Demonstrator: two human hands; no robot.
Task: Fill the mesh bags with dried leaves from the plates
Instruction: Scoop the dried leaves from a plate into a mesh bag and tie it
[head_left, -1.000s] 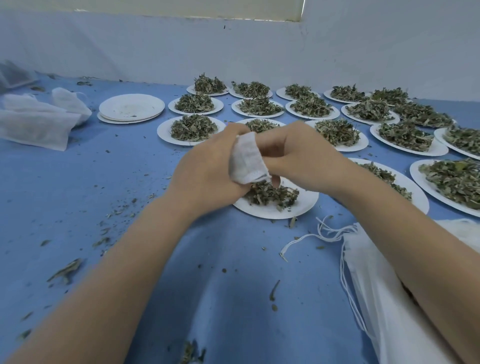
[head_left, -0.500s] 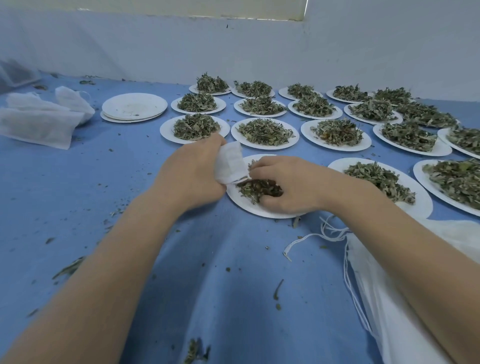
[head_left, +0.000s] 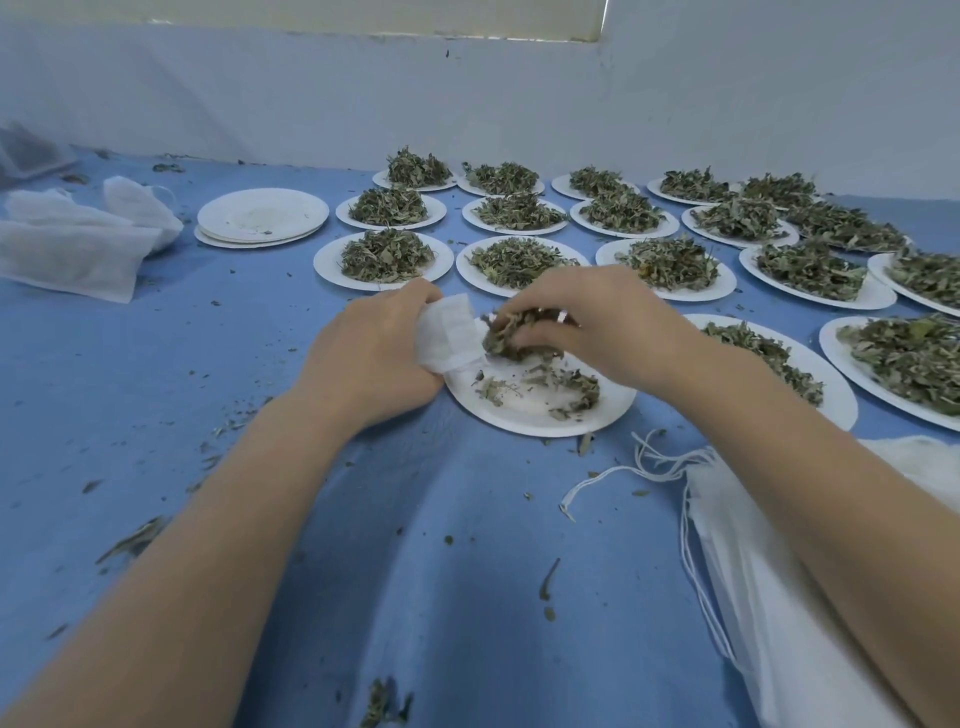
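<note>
My left hand (head_left: 371, 353) grips a small white mesh bag (head_left: 451, 332) at the left rim of the nearest paper plate (head_left: 524, 415). My right hand (head_left: 597, 322) holds a clump of dried leaves (head_left: 511, 332) just above that plate, right beside the bag's mouth. A few loose leaves (head_left: 563, 387) lie scattered on the plate under the hand. Several more plates heaped with dried leaves (head_left: 387, 254) stand in rows behind and to the right.
A stack of bare plates (head_left: 262, 215) sits at the back left, with filled white bags (head_left: 78, 239) left of it. A pile of flat mesh bags with drawstrings (head_left: 769, 571) lies at the near right. Leaf crumbs dot the blue cloth (head_left: 156, 395).
My right hand went down into the plate's leaf pile, closed on a clump and lifted it toward the bag. My left hand lowered the bag to the plate's rim.
</note>
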